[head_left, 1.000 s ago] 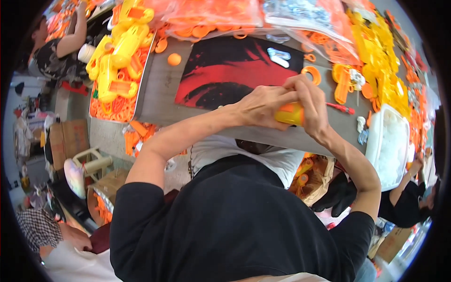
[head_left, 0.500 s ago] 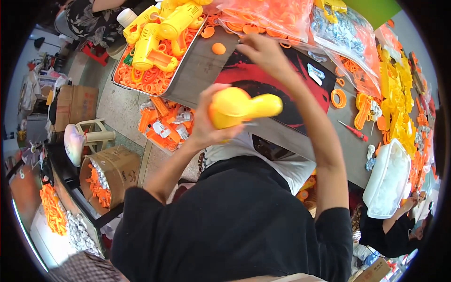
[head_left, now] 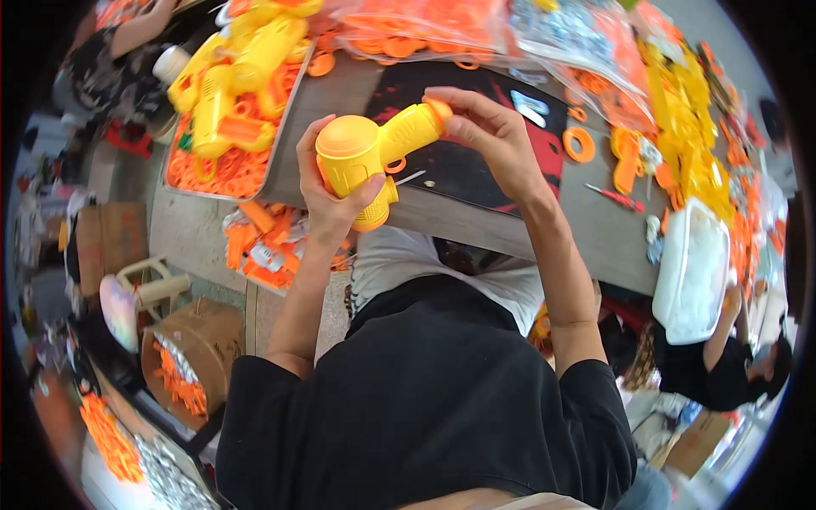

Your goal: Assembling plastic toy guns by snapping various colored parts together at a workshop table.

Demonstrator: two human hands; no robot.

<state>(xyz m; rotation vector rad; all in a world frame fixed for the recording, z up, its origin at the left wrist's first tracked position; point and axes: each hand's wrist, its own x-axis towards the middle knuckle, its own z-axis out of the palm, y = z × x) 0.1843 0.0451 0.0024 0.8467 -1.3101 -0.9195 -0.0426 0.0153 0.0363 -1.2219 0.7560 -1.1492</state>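
My left hand (head_left: 327,183) is wrapped around the round barrel of a yellow plastic hair-dryer-shaped toy (head_left: 353,153), lifted above the near edge of the table. Its handle points up and to the right. At the handle's end, my right hand (head_left: 497,140) pinches an orange cap (head_left: 438,110) between thumb and fingers; the cap touches the handle, but I cannot tell how firmly it sits. A thin metal rod (head_left: 411,178) shows beside the toy, and whether it is attached is unclear. Behind lies a black and red mat (head_left: 484,174).
A tray (head_left: 280,157) of yellow toy bodies (head_left: 212,115) and orange rings stands at the left. Bags of orange parts (head_left: 416,25) line the back. To the right are an orange ring (head_left: 579,144), a red-handled screwdriver (head_left: 616,197) and a white tub (head_left: 693,272). Another person (head_left: 722,365) sits far right.
My right hand has come back from the far side of the table to the toy's handle, now with the orange cap. An orange disc no longer shows on the table. The toy has turned and moved left.
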